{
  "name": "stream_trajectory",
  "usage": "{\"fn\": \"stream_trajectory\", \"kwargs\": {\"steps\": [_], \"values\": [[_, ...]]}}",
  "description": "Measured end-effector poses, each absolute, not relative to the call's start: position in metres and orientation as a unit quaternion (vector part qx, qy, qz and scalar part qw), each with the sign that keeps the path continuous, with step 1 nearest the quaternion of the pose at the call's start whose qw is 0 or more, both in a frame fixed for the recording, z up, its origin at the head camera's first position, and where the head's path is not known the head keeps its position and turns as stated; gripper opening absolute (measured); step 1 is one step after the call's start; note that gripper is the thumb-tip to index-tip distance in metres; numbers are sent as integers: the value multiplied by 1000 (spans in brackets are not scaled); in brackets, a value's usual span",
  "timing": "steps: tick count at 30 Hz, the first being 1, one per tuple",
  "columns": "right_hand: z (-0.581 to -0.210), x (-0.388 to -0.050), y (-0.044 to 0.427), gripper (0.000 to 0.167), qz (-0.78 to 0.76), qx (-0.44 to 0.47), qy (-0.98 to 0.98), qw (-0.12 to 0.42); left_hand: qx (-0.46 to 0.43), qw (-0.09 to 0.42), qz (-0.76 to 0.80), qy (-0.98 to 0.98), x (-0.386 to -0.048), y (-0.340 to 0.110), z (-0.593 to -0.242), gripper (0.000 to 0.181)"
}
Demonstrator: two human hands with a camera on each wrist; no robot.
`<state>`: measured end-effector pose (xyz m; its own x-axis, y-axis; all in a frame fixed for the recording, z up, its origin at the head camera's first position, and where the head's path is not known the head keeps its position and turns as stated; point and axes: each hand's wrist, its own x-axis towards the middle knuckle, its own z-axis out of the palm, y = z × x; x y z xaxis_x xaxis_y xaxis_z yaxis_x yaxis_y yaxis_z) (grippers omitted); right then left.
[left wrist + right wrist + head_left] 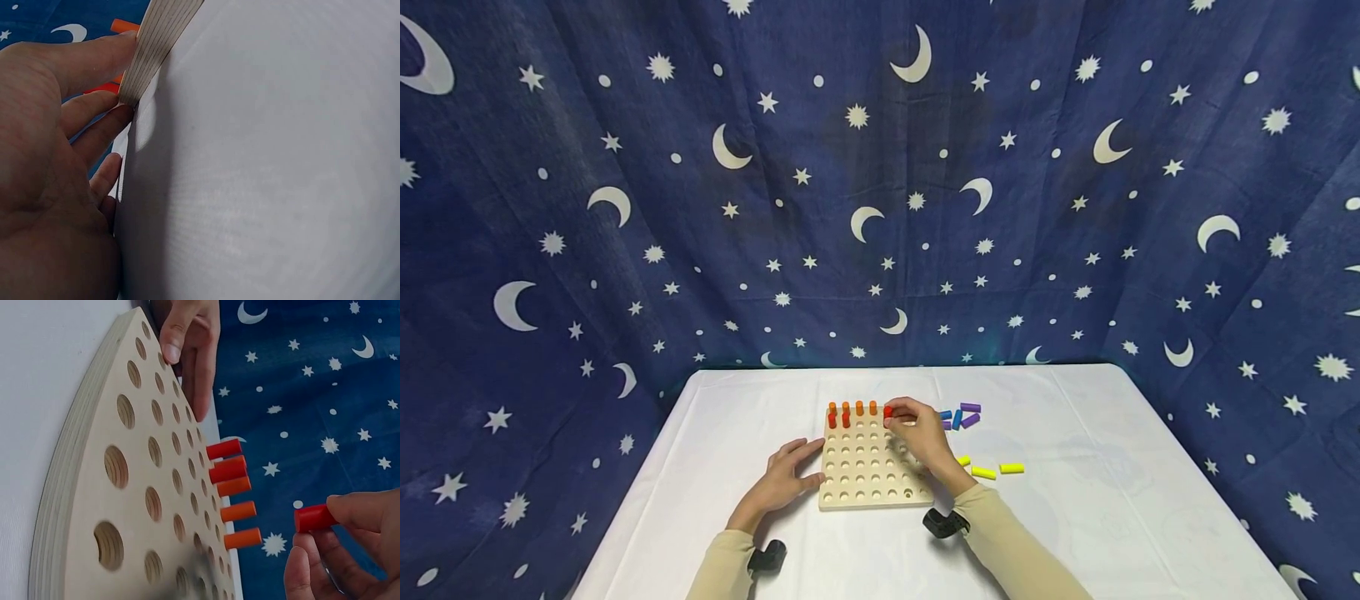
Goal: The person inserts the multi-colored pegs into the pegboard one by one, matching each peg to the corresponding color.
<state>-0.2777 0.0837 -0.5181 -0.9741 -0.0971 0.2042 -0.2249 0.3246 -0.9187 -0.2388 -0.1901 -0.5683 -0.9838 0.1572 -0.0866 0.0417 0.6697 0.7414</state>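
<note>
A wooden board (860, 479) with rows of round holes lies on the table; orange pegs (860, 408) stand along its far edge and two red pegs (846, 421) stand at its far left. My right hand (925, 437) pinches another red peg (314, 518) between thumb and fingers, above the board's far right part. My left hand (782, 479) rests at the board's left edge, thumb and fingertips touching its side, fingers extended; the left wrist view shows this hand (75, 125) against the layered edge (156, 50).
Right of the board lie blue pegs (957, 419), purple pegs (971, 407) and yellow pegs (1011, 468), loose on the white tablecloth (1097, 492). A dark blue curtain (850, 317) with moons and stars hangs behind the table.
</note>
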Motion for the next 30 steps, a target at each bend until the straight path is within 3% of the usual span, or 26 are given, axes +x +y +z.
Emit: {"fn": "stream_trajectory", "kwargs": {"steps": [30], "values": [[-545,-300,38,21,558,73,-825,40,57,71,398,913,-239,-191,-570,64]]}}
